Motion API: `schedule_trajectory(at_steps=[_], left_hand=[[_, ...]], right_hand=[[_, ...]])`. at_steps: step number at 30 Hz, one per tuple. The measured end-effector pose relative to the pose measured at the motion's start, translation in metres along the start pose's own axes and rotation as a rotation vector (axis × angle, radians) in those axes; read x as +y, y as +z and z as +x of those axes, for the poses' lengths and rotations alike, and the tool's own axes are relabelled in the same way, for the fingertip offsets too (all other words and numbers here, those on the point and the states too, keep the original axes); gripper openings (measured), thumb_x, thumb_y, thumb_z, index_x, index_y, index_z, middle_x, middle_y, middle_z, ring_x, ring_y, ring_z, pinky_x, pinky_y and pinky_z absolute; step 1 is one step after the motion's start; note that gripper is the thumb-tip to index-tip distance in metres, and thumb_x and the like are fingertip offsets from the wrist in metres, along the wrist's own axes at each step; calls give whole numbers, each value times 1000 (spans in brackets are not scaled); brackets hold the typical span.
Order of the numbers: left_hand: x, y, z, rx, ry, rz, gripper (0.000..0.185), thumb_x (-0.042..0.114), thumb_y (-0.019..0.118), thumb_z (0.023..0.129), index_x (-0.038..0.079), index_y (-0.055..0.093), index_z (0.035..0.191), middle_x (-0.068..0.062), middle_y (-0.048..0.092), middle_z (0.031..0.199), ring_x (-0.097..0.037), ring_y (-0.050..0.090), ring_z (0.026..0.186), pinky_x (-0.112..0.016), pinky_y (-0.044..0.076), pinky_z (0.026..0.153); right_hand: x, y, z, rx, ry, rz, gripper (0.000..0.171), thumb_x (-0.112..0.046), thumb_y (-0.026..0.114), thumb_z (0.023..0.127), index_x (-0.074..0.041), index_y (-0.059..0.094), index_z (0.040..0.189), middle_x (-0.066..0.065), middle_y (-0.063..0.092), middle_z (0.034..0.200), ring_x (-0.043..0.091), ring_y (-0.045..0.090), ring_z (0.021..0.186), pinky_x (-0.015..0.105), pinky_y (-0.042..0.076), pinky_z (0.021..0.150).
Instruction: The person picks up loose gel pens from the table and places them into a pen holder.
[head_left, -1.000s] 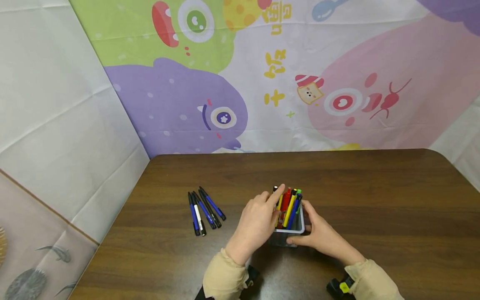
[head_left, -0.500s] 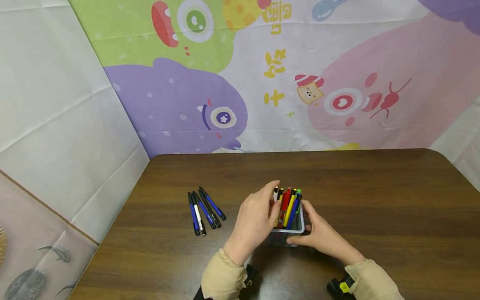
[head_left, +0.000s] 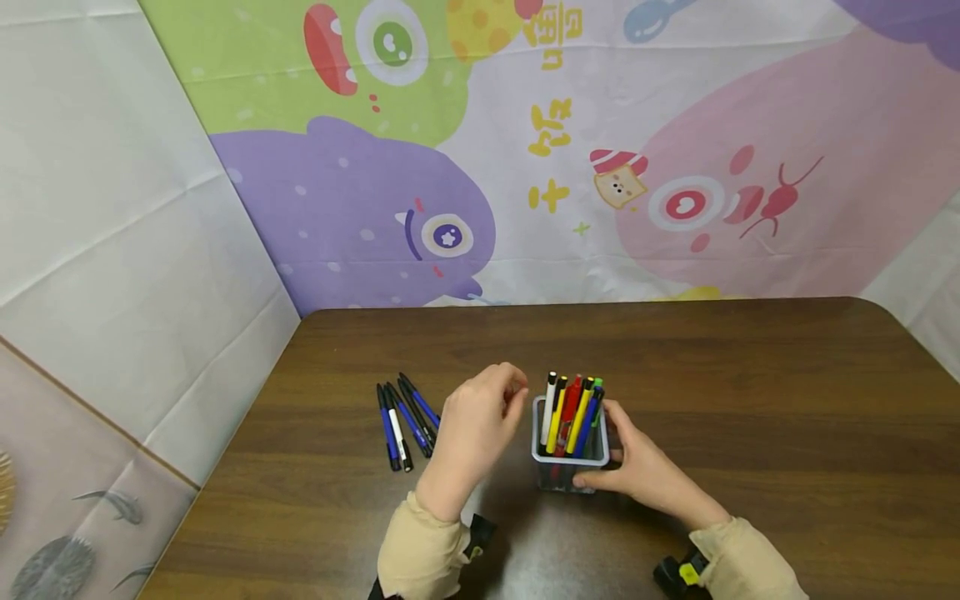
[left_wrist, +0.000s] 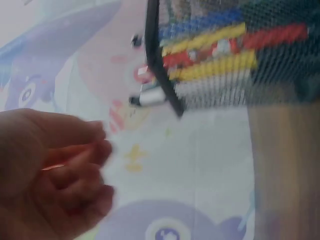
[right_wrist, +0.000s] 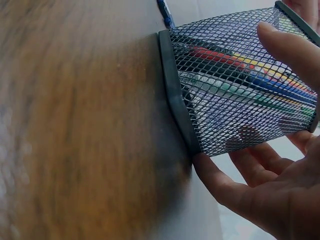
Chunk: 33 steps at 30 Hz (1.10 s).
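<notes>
A square mesh pen holder stands upright on the table. It contains a white pen, two yellow pens, a red pen, a blue one and a green one. My right hand grips the holder from the right; in the right wrist view, thumb and fingers lie along the mesh on opposite sides. Just left of the holder, my left hand hangs loosely curled in the air with nothing in it. A gap separates its fingertips from the holder in the left wrist view.
Several blue, black and white pens lie side by side on the wooden table, left of my left hand, which partly covers the rightmost ones. A cartoon-printed cloth hangs behind the table's far edge.
My left hand has withdrawn from the pens in the holder and moved left, uncovering the white pen and the holder's left rim. The right hand and holder have stayed still.
</notes>
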<state>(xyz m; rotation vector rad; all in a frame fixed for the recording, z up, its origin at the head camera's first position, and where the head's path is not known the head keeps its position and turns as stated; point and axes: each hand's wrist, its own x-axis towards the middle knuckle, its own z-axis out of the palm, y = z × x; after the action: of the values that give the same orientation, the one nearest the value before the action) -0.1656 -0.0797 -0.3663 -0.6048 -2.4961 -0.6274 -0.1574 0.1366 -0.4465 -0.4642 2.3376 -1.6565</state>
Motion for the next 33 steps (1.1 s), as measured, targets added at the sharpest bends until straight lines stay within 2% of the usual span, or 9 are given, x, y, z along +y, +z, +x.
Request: schedule_trajectory(at_steps=[5, 8, 11, 15, 18, 22, 27, 33], left_hand=[[-21, -4, -4, -114, -51, 122, 8, 8, 68, 78, 12, 62, 78, 4, 59, 70, -12, 56, 58, -26, 45, 52], [-33, -6, -6, -145, -73, 168, 11, 2, 68, 74, 10, 62, 76, 1, 60, 70, -18, 59, 60, -31, 47, 54], [-42, -7, -7, -192, -108, 181, 10, 0, 67, 73, 8, 61, 76, -2, 60, 70, -23, 60, 61, -34, 47, 54], [-48, -8, -9, -331, -178, 168, 8, -1, 64, 76, 6, 60, 75, -6, 59, 71, -25, 60, 63, -34, 46, 53], [-52, -8, -12, -408, -210, 179, 9, -3, 62, 75, 4, 58, 73, -9, 58, 70, -26, 59, 64, -35, 46, 53], [-56, -4, -16, -443, -237, 240, 11, -8, 61, 73, 2, 56, 71, -12, 57, 70, -30, 59, 67, -38, 48, 56], [-60, 5, -19, -466, -289, 300, 10, -9, 60, 73, -1, 59, 80, -17, 58, 79, -34, 60, 70, -42, 50, 59], [-62, 14, -22, -461, -313, 340, 10, -9, 60, 75, -3, 61, 84, -21, 53, 85, -34, 60, 63, -40, 50, 52]], right_hand=[[-1, -1, -1, -5, 35, 15, 92, -27, 81, 67, -14, 23, 136, 19, 42, 126, 31, 49, 109, 27, 51, 75], [-1, -1, -2, -7, 42, 15, 93, -28, 81, 66, -14, 22, 137, 20, 42, 126, 31, 49, 109, 27, 51, 75], [-1, -1, -2, -2, 32, 7, 92, -27, 81, 66, -13, 23, 136, 19, 42, 126, 32, 48, 111, 27, 51, 77], [-1, -1, -2, 2, 19, -1, 90, -26, 81, 66, -13, 24, 135, 19, 43, 126, 32, 48, 110, 26, 51, 78], [-1, -1, -2, 2, 19, -7, 90, -26, 81, 67, -13, 24, 136, 19, 43, 126, 32, 48, 110, 26, 51, 78], [0, -1, -2, 1, 21, -17, 90, -26, 80, 67, -13, 23, 136, 18, 42, 127, 32, 47, 112, 27, 50, 80], [0, -2, -1, 0, 27, -12, 92, -26, 80, 67, -12, 22, 137, 19, 41, 128, 32, 47, 113, 29, 50, 81], [1, 0, 0, 6, 23, -19, 91, -26, 81, 67, -12, 23, 136, 19, 42, 129, 32, 46, 114, 30, 50, 83]])
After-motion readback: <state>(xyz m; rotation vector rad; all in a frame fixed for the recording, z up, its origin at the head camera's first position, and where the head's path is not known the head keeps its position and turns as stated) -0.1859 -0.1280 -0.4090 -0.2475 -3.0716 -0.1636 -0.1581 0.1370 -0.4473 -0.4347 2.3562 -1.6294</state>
